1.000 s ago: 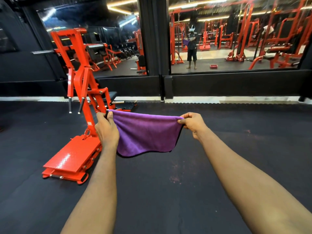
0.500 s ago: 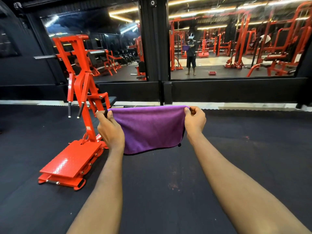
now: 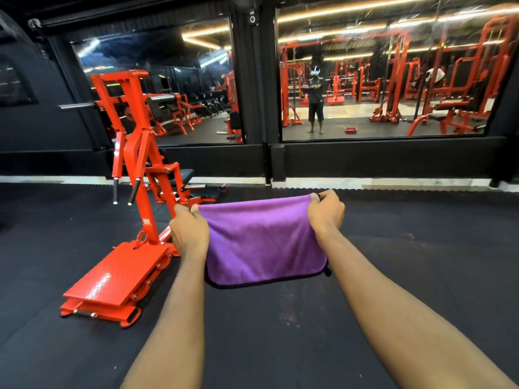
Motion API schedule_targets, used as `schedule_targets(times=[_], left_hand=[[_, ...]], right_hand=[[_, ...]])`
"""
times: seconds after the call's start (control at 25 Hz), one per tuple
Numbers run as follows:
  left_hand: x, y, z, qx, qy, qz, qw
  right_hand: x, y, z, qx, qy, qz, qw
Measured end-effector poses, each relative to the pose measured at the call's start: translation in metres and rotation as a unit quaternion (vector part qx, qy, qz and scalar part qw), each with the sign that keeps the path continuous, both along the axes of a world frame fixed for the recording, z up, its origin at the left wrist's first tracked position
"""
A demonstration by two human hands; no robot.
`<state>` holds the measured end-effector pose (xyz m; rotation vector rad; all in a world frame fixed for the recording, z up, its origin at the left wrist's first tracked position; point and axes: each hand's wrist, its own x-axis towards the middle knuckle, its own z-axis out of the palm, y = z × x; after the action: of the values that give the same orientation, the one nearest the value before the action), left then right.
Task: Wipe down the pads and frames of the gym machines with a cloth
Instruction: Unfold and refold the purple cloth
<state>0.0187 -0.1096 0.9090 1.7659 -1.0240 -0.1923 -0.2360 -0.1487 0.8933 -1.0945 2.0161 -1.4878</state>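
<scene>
Left hand (image 3: 188, 234), right hand (image 3: 325, 213) each pinch top corner of purple cloth (image 3: 261, 242) — hanging spread; red machine (image 3: 134, 192) left

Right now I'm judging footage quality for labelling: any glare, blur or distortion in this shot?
Head view: wide-angle distortion bows the floor edge; light strips glare in the mirror; the red machine's footplate shows a bright sheen; purple cloth, left hand and right hand look sharp.

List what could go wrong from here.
The left hand and right hand pinch only the top corners of the cloth; its free lower edge could brush the floor and pick up dirt. The machine has a low footplate jutting this way: a possible trip when stepping in.
</scene>
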Motion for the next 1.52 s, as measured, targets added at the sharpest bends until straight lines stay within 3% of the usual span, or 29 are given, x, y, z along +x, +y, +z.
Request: schedule_targets(times=[0.08,0.16,0.32,0.48,0.68,0.8,0.92,1.0,1.12,1.2,1.36,1.52], left_hand=[[-0.006,-0.003,-0.001,0.039,0.002,-0.034,0.999],[-0.019,-0.005,-0.001,0.044,0.008,-0.101,0.994],[-0.048,0.001,0.005,0.062,0.007,-0.265,0.962],[-0.050,0.011,0.009,0.064,-0.012,-0.330,0.942],[-0.039,0.018,0.014,0.079,0.037,-0.427,0.900],[-0.026,0.011,0.008,0.051,-0.032,-0.378,0.924],[0.000,-0.001,-0.011,0.167,-0.143,-0.407,0.887],[0.005,-0.002,-0.016,0.226,-0.143,-0.423,0.866],[-0.002,-0.006,-0.015,0.061,-0.159,-0.357,0.918],[-0.011,-0.003,-0.006,-0.042,-0.146,-0.310,0.938],[-0.011,-0.007,-0.004,-0.030,-0.120,-0.339,0.932],[0.003,-0.011,-0.004,-0.065,-0.090,-0.344,0.932]], right_hand=[[0.010,0.005,-0.001,-0.014,-0.003,0.014,1.000],[0.026,0.010,-0.005,-0.083,0.004,0.088,0.993],[0.057,0.024,-0.013,-0.130,0.035,0.304,0.943],[0.055,0.033,-0.016,-0.131,-0.012,0.382,0.915],[0.044,0.035,-0.015,-0.134,0.010,0.388,0.912],[0.039,0.032,-0.013,-0.127,-0.007,0.388,0.913],[0.032,0.026,-0.009,-0.115,-0.061,0.380,0.916],[0.026,0.020,-0.011,-0.104,-0.088,0.350,0.927],[0.020,0.013,-0.024,-0.055,-0.101,0.286,0.951],[0.023,0.013,-0.033,-0.018,-0.121,0.288,0.950],[0.030,0.018,-0.032,-0.014,-0.133,0.312,0.941],[0.038,0.032,-0.023,0.046,-0.102,0.413,0.904]])
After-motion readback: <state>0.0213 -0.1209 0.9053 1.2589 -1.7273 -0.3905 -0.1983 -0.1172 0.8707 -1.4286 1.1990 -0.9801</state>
